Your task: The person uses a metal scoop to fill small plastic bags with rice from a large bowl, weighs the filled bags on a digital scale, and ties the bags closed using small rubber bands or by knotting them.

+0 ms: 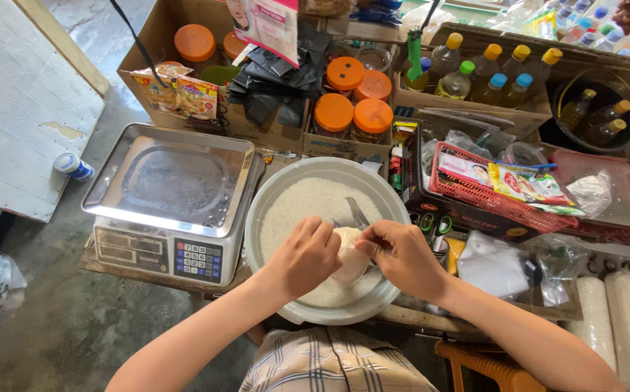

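A large round white basin point(283, 190) full of white rice sits in front of me on the wooden bench. Over its near side both my hands grip a small clear plastic bag of rice point(349, 255). My left hand point(305, 255) closes on the bag's left side and my right hand point(401, 254) pinches its top right. A metal scoop point(357, 212) lies in the rice just behind the bag, partly hidden by my fingers.
A digital scale with a steel pan point(173, 181) stands left of the basin. Behind are cardboard boxes with orange-lidded jars point(353, 115), snack packets point(184, 93) and oil bottles point(475, 72). A red basket of sachets point(507, 190) sits at right, bagged rice point(623, 319) far right.
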